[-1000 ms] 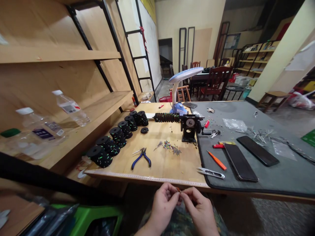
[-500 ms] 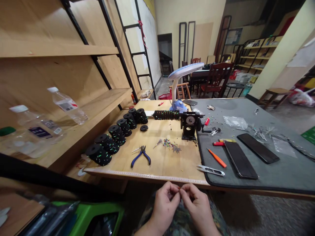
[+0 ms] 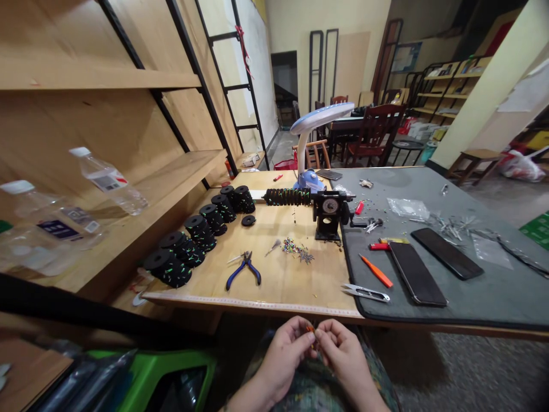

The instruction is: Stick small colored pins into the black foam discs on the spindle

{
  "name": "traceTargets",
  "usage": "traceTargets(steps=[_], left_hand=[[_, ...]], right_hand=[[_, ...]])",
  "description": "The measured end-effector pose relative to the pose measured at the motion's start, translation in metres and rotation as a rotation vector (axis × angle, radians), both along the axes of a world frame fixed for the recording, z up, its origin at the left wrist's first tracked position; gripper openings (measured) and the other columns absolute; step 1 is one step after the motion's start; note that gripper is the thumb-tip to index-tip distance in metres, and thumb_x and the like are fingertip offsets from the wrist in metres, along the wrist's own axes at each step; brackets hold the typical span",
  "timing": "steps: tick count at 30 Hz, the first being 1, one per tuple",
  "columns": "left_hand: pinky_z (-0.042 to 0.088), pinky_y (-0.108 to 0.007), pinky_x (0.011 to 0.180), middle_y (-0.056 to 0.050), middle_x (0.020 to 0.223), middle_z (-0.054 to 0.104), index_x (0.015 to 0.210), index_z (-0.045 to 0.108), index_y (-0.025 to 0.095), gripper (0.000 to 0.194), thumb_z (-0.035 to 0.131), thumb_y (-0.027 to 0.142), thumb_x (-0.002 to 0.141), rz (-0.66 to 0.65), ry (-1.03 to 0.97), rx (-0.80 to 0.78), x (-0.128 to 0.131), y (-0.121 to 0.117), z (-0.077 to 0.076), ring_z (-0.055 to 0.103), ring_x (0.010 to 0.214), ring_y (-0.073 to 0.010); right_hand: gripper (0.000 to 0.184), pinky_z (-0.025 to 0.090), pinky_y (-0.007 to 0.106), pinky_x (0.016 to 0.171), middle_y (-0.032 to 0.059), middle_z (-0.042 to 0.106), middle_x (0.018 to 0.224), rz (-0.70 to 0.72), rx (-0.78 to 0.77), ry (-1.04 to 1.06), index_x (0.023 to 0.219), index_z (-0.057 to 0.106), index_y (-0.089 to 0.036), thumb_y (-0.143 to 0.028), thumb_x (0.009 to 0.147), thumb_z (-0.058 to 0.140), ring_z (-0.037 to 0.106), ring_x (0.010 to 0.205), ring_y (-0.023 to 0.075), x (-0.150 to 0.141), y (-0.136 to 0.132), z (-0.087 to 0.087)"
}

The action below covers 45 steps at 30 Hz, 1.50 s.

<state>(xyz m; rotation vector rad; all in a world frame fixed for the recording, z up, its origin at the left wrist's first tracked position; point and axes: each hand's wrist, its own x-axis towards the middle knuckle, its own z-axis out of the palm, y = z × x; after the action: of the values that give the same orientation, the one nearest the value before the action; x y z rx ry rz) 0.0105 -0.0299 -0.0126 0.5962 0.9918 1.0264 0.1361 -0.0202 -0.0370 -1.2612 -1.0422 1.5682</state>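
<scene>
My left hand (image 3: pixel 286 350) and my right hand (image 3: pixel 341 350) meet below the table's front edge, over my lap. Both pinch one tiny orange piece (image 3: pixel 310 329) between thumbs and fingertips; what it is I cannot make out. On the wooden board (image 3: pixel 283 280) ahead lie blue-handled pliers (image 3: pixel 243 269), a small heap of coloured beads (image 3: pixel 295 250) and a black winding device (image 3: pixel 329 214) with a spool-loaded rod (image 3: pixel 287 197). Silver thread snips (image 3: pixel 366 293) lie closest to my hands.
Black spools (image 3: pixel 193 240) line the board's left side. On the grey mat (image 3: pixel 472 297) rest two dark phones (image 3: pixel 417 273), an orange cutter (image 3: pixel 376 270) and a red lighter (image 3: pixel 380 246). A blue desk lamp (image 3: pixel 315 134) stands behind. Water bottles (image 3: pixel 107 180) lie on the left shelf. A green stool (image 3: pixel 158 377) sits lower left.
My hands have stayed together in the same pinch and sunk slightly in the picture. The view has tilted up a little, so the table sits higher in the frame.
</scene>
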Motion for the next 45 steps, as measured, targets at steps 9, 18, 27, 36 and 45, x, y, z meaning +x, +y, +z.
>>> traceTargets(steps=[9,18,27,36,45], left_hand=[[0.035,-0.023,0.055,0.004,0.064,0.052,0.075,0.054,0.014,0.026,0.07,0.035,0.073,-0.037,0.089,0.046,0.0,0.0,-0.017,0.045,0.056,-0.0085],[0.033,-0.022,0.052,0.004,0.067,0.05,0.078,0.053,0.016,0.027,0.068,0.038,0.074,-0.041,0.149,0.068,-0.003,-0.001,-0.022,0.042,0.056,-0.0087],[0.032,-0.021,0.051,0.004,0.068,0.05,0.078,0.054,0.016,0.03,0.069,0.041,0.072,-0.061,0.195,0.076,-0.003,-0.001,-0.019,0.041,0.054,-0.0081],[0.031,-0.021,0.051,0.004,0.069,0.048,0.081,0.053,0.016,0.027,0.064,0.041,0.075,-0.086,0.276,0.118,-0.004,-0.003,-0.018,0.039,0.053,-0.0074],[0.035,-0.023,0.056,0.003,0.072,0.048,0.083,0.052,0.018,0.022,0.06,0.038,0.08,-0.12,0.364,0.234,-0.007,-0.003,-0.018,0.043,0.06,-0.0111]], right_hand=[[0.051,0.018,0.018,0.035,-0.0086,0.045,0.037,0.041,-0.073,-0.023,0.063,0.051,-0.019,-0.068,0.063,0.064,0.028,0.032,0.0044,0.002,-0.01,0.001],[0.053,0.015,0.019,0.034,-0.009,0.044,0.035,0.065,-0.096,-0.033,0.061,0.048,-0.02,-0.072,0.063,0.061,0.026,0.031,0.0042,0.0,-0.013,0.004],[0.049,0.014,0.019,0.034,-0.0094,0.042,0.033,0.094,-0.085,-0.041,0.058,0.048,-0.02,-0.067,0.066,0.061,0.024,0.03,0.0044,-0.001,-0.012,0.002],[0.05,0.013,0.019,0.033,-0.01,0.041,0.032,0.107,-0.107,-0.053,0.058,0.049,-0.02,-0.069,0.064,0.061,0.023,0.028,0.004,-0.002,-0.011,0.002],[0.047,0.014,0.018,0.033,-0.01,0.042,0.032,0.091,-0.153,-0.039,0.059,0.047,-0.02,-0.065,0.065,0.062,0.024,0.028,0.0037,0.0,-0.011,-0.001]])
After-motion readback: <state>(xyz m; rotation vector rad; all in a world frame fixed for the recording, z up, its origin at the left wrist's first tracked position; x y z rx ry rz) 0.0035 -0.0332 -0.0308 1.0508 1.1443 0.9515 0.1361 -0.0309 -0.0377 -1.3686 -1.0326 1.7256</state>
